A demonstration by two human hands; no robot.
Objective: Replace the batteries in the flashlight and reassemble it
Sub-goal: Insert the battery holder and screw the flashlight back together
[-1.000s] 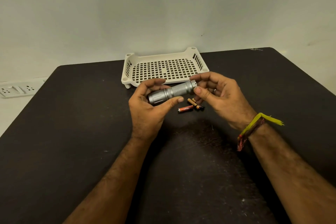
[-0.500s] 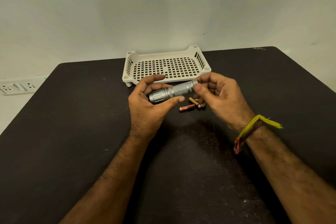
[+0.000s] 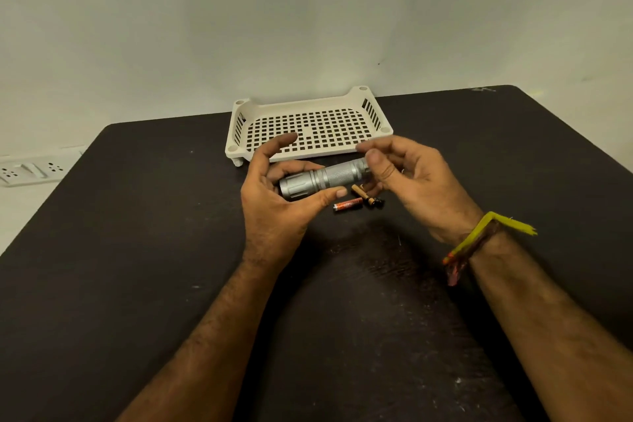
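A plain indoor room, more a bare work corner than a kitchen or shop: a scuffed, dark matte worktop (image 3: 137, 250) against an unadorned pale grey wall (image 3: 308, 10), with a white wall socket panel (image 3: 30, 171) at nine o'clock.

tabletop (image 3: 137, 284): carried everything; a wall stood behind its far edge.
tray (image 3: 310, 153): sat on the tabletop at the far side, near the wall, behind both hands.
flashlight (image 3: 325, 178): was held above the tabletop, in front of the tray, lying roughly left to right, wide end to the left.
left hand (image 3: 274, 195): was around the wide left end.
right hand (image 3: 407, 178): was at the narrow right end, its fingers (image 3: 375, 161) touching it.
batteries (image 3: 359, 200): lay on the tabletop just under and in front of the flashlight, between the two hands, close together.
socket strip (image 3: 30, 169): lay off the tabletop, beyond its left edge.
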